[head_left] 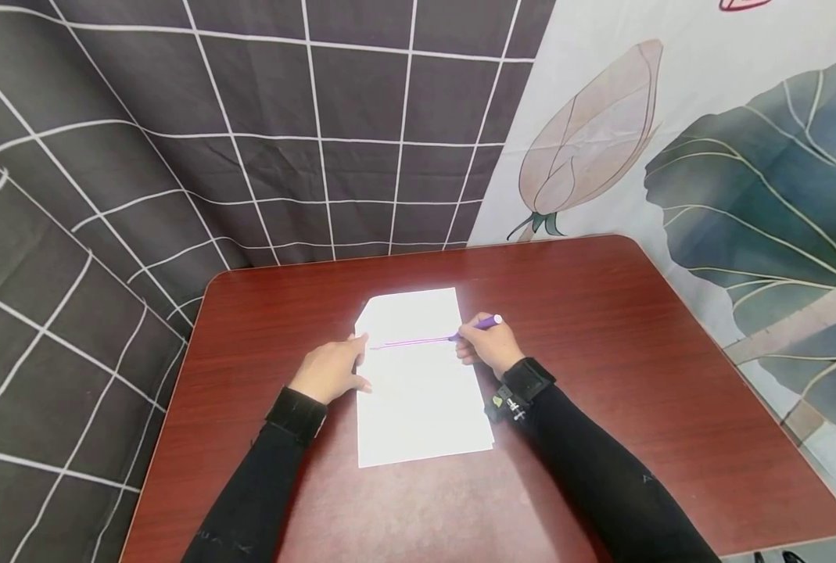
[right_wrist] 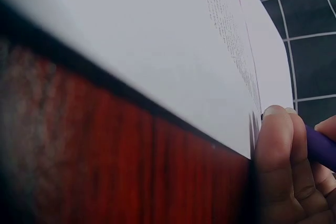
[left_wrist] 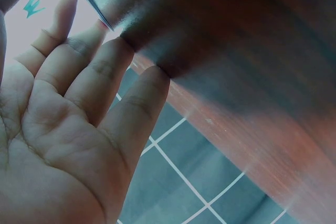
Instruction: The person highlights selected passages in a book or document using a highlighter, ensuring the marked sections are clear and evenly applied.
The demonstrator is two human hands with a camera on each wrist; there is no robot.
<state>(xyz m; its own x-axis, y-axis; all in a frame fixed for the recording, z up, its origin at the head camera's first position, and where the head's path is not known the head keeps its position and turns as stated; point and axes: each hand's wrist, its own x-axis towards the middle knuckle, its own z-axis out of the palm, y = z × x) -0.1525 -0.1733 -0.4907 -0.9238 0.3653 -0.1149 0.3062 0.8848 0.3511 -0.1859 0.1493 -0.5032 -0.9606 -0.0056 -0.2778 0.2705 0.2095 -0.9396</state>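
A white sheet of paper [head_left: 425, 414] lies on the table, its far left corner slanted. A thin purple line runs across its upper part from the left edge to the pen tip. My left hand [head_left: 329, 369] rests at the paper's left edge, thumb on the sheet; its fingers look fairly straight in the left wrist view. With my right hand [head_left: 489, 346] I grip a purple pen [head_left: 488, 321] with a white end, its tip at the paper's right edge. The right wrist view shows fingers around the purple barrel [right_wrist: 321, 146] and rows of tiny dark marks [right_wrist: 226, 24] on the paper.
The reddish-brown wooden table [head_left: 615, 391] has rounded corners. Behind and to the left hangs a dark grey cloth [head_left: 270, 94] with a white grid. A white cloth with a flower bud [head_left: 586, 141] and large leaf hangs at the right.
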